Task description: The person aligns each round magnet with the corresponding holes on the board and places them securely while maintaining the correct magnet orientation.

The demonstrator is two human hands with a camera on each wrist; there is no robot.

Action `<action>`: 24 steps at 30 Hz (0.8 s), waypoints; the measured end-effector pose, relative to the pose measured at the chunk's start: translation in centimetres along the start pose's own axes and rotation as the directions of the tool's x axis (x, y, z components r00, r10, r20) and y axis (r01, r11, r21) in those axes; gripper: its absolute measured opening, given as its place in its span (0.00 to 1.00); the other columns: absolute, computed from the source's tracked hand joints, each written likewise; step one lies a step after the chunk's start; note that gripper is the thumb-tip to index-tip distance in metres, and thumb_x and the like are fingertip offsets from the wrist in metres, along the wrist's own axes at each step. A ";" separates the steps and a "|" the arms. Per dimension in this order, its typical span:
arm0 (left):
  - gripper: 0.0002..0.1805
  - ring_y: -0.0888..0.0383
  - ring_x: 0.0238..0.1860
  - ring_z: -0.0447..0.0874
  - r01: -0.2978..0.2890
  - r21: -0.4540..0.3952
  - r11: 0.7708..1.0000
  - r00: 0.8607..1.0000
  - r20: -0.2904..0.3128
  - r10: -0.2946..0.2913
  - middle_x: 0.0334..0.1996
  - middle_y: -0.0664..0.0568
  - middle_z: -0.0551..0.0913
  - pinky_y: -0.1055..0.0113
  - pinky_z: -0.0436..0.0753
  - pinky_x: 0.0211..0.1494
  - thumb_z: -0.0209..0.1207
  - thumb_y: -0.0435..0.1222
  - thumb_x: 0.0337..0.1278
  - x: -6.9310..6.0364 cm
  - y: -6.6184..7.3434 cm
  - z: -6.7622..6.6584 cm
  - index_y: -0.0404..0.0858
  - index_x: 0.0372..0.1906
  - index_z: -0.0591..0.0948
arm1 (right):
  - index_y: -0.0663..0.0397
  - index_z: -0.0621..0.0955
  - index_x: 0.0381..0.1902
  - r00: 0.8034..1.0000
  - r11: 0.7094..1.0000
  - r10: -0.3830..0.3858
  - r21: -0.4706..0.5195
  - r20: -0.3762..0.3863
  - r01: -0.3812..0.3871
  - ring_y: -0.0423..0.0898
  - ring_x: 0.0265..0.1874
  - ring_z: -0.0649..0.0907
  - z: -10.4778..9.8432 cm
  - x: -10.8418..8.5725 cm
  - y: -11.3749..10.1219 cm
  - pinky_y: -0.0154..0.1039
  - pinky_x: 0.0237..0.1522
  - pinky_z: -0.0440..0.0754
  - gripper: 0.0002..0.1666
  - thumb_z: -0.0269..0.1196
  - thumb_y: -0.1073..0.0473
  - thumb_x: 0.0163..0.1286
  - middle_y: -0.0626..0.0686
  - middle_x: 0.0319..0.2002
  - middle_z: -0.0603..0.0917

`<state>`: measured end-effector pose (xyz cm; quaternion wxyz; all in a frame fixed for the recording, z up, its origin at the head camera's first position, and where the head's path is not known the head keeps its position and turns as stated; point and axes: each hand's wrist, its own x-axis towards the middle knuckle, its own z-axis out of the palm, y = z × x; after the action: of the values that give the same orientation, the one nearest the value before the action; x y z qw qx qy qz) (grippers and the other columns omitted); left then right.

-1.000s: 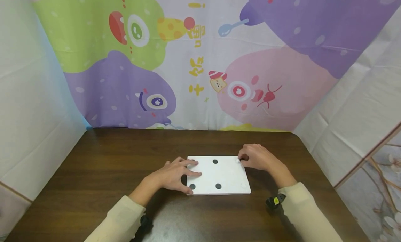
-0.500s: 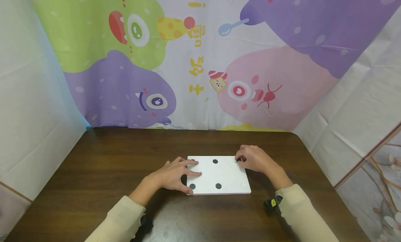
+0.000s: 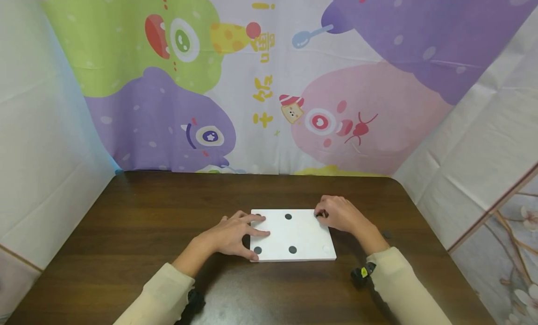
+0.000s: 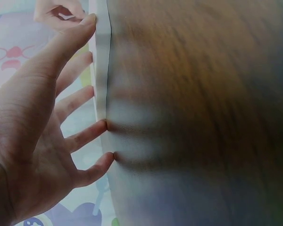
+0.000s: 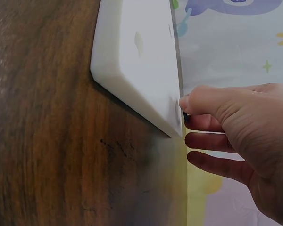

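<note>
A white rectangular board (image 3: 302,234) lies on the table with several round black discs on its top, such as the far middle disc (image 3: 288,216) and the near middle disc (image 3: 292,250). Its near right corner has a shallow round recess (image 3: 326,249) with no disc in it. My left hand (image 3: 229,236) is spread over the board's left end, fingertips and thumb on it, partly covering the far left disc. At the far right corner, my right hand (image 5: 245,117) pinches a small black disc (image 5: 186,116) between thumb and forefinger, close against the board.
Right of my right forearm a dark disc (image 3: 386,234) lies on the brown wooden table (image 3: 168,199). A cartoon-print curtain (image 3: 260,152) hangs behind the table's far edge, and pale cloth walls stand at both sides.
My right hand has shifted slightly left at the far right corner, and its forearm has moved left, uncovering the disc on the table. My left hand and the board stay put.
</note>
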<state>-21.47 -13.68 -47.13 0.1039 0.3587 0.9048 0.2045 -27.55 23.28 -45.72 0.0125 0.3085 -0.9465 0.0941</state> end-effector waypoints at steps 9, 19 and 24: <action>0.41 0.38 0.77 0.72 0.050 0.002 0.999 0.998 0.027 -0.050 0.88 0.48 0.71 0.09 0.68 0.69 0.79 0.61 0.58 0.0 0.4 -0.1 0.57 0.77 0.84 | 0.50 0.96 0.45 0.999 0.999 0.028 -0.024 0.024 -0.027 0.42 0.37 0.85 0.2 -0.1 0.0 0.40 0.38 0.85 0.07 0.76 0.64 0.72 0.50 0.43 0.92; 0.42 0.39 0.78 0.71 0.063 0.012 0.998 0.997 0.046 -0.064 0.89 0.49 0.69 0.10 0.67 0.72 0.78 0.61 0.59 0.0 0.4 -0.3 0.56 0.78 0.83 | 0.52 0.96 0.43 0.999 0.997 0.038 -0.061 0.028 -0.036 0.45 0.39 0.89 0.0 0.4 -0.4 0.44 0.41 0.89 0.04 0.76 0.62 0.74 0.51 0.42 0.92; 0.41 0.39 0.78 0.71 0.063 0.015 0.998 0.997 0.046 -0.063 0.88 0.49 0.70 0.10 0.67 0.72 0.78 0.61 0.59 0.0 0.5 -0.3 0.56 0.77 0.83 | 0.52 0.96 0.43 0.998 0.996 0.055 -0.074 0.042 -0.052 0.46 0.41 0.90 0.1 0.5 -0.5 0.45 0.43 0.91 0.04 0.77 0.62 0.74 0.52 0.44 0.93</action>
<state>-21.26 -13.45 -46.63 0.1289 0.3353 0.9144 0.1867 -27.66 22.60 -45.73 0.0006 0.2845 -0.9572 0.0532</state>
